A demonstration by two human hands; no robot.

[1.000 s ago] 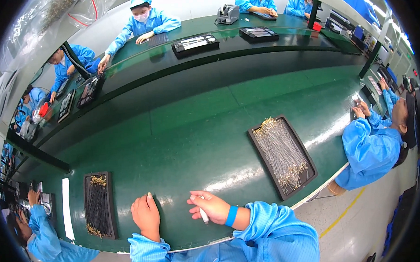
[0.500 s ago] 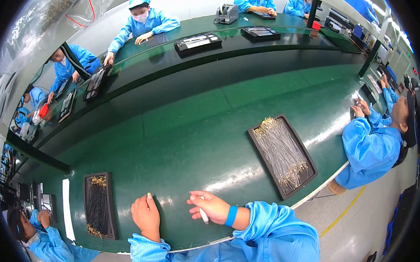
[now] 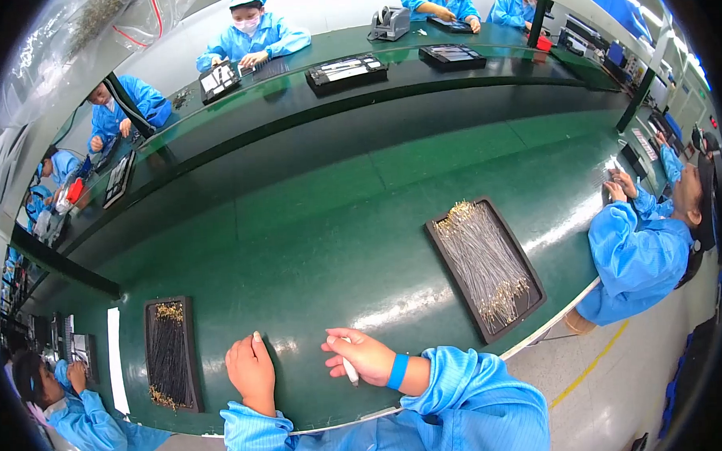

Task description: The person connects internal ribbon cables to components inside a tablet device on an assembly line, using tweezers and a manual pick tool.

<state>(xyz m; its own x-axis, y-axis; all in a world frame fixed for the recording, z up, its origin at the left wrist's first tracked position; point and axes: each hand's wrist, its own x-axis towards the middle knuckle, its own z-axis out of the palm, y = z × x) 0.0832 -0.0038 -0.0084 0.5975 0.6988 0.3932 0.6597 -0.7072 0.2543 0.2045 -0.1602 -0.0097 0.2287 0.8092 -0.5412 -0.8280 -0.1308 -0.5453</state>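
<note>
My left hand (image 3: 251, 370) lies flat on the green bench top (image 3: 314, 252), fingers together, holding nothing. My right hand (image 3: 365, 357) rests on the bench a little to its right, curled around a small white stick-like tool (image 3: 349, 369). A blue band circles my right wrist. A black tray of dark wires with gold ends (image 3: 170, 353) sits left of my left hand. A second black tray with pale, gold-tipped wires (image 3: 485, 264) lies to the right of my right hand.
A person in blue (image 3: 640, 249) works at the bench's right end, another (image 3: 71, 403) at the lower left. Across a raised green shelf (image 3: 307, 91), several more people sit with black trays. A white strip (image 3: 115, 361) lies left of the dark tray.
</note>
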